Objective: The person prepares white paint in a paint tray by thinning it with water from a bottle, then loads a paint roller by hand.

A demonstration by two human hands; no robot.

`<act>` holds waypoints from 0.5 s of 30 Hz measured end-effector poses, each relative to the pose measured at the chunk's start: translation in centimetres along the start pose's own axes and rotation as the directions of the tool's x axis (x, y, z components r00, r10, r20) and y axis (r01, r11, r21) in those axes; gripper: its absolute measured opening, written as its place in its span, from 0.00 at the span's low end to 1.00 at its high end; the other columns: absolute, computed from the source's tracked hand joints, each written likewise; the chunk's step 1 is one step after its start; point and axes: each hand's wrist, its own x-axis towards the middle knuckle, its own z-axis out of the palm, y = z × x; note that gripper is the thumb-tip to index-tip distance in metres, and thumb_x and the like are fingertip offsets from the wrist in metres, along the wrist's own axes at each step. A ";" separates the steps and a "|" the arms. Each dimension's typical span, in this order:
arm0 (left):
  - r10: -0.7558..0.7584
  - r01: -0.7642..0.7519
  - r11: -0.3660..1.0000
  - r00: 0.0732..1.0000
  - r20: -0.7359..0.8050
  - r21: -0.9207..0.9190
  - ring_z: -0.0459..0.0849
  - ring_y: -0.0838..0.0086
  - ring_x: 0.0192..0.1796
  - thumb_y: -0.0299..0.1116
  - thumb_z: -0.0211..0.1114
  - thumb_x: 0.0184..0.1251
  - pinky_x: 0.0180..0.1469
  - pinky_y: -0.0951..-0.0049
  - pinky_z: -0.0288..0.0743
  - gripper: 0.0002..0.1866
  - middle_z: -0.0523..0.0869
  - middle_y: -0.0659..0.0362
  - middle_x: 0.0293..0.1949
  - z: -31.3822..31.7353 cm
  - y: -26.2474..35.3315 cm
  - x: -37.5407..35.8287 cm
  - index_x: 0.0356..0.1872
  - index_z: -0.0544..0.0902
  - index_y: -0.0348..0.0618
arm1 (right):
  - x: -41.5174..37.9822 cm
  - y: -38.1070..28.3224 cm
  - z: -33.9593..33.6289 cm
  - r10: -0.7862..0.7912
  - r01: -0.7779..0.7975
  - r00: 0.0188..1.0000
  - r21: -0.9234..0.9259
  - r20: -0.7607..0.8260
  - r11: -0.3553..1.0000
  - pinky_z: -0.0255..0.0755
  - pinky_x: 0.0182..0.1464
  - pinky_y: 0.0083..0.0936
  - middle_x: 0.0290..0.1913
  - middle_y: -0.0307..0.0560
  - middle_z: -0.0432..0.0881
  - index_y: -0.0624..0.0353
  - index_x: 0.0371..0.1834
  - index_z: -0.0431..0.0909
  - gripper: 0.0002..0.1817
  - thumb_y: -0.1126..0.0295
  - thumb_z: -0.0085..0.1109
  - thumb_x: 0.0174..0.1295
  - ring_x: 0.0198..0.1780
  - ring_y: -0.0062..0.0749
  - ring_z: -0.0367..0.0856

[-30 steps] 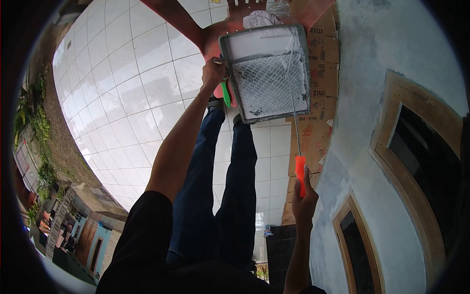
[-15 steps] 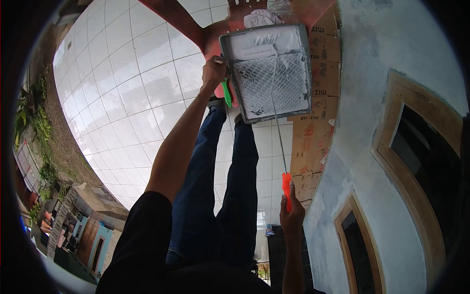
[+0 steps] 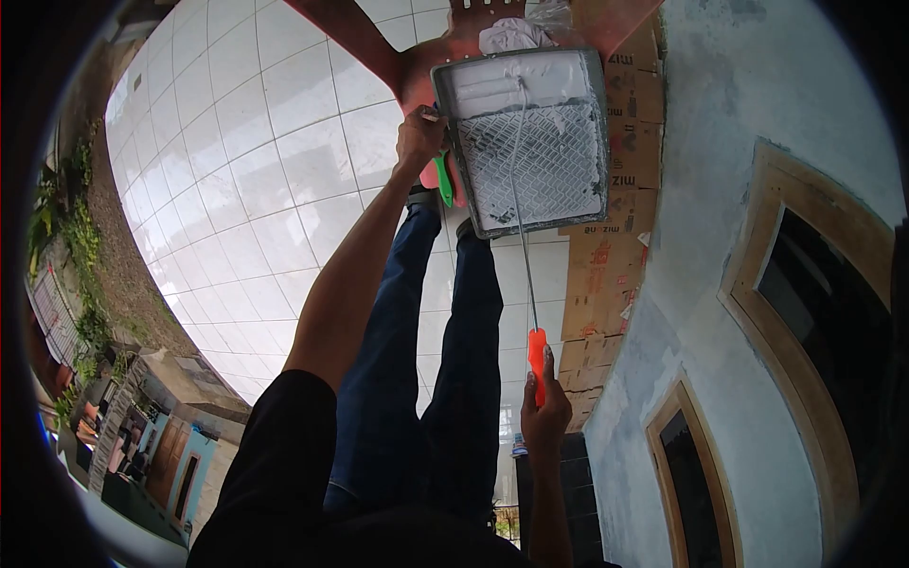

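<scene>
My right hand [image 3: 546,409] is closed around the orange handle of a paint roller [image 3: 538,346]. Its long metal rod reaches over the paint tray [image 3: 461,189], and the roller head lies in the white paint at the tray's far end. The ribbed slope of the tray is smeared with paint. My left hand [image 3: 419,137] grips the tray's left rim. Just below that hand, a green-handled tool [image 3: 443,180] shows beside the tray; its other end is hidden. Under the tray is a red plastic chair [image 3: 421,66].
White floor tiles [image 3: 237,142] spread to the left. Flattened cardboard [image 3: 597,284] lines the floor along the grey-blue wall [image 3: 701,256] on the right, which has wooden window frames [image 3: 748,241]. A crumpled white plastic bag [image 3: 511,35] sits behind the tray.
My right hand has moved left with the roller handle, and the roller head has shifted slightly left and away in the paint. My left hand stays on the tray rim.
</scene>
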 end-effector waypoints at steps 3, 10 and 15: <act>-0.003 0.003 1.000 1.000 -0.003 -0.005 0.87 0.68 0.23 0.41 0.63 0.61 0.30 0.67 0.82 0.16 0.87 0.54 0.25 0.1 -0.1 -0.1 0.46 0.80 0.44 | -0.5 1.3 -1.6 0.009 -0.010 1.000 -0.048 -0.022 0.999 0.77 0.49 0.36 0.53 0.57 0.81 0.62 0.67 0.66 0.24 0.71 0.53 0.67 0.50 0.50 0.83; 0.001 -0.001 1.000 1.000 -0.001 -0.004 0.87 0.67 0.23 0.41 0.63 0.61 0.30 0.67 0.81 0.16 0.87 0.54 0.26 0.0 0.0 -0.3 0.47 0.80 0.45 | 1.8 3.2 -2.3 -0.087 0.081 0.972 -0.035 -0.216 0.996 0.78 0.44 0.36 0.48 0.57 0.83 0.60 0.67 0.66 0.24 0.71 0.54 0.67 0.43 0.48 0.85; 0.001 -0.001 1.000 1.000 -0.001 -0.002 0.87 0.67 0.22 0.41 0.62 0.62 0.29 0.68 0.81 0.15 0.87 0.54 0.25 -0.1 0.2 -0.3 0.46 0.80 0.45 | 3.3 2.1 -3.9 0.039 -0.027 0.985 0.074 -0.166 0.997 0.73 0.56 0.35 0.59 0.60 0.76 0.63 0.66 0.67 0.23 0.70 0.50 0.69 0.58 0.50 0.78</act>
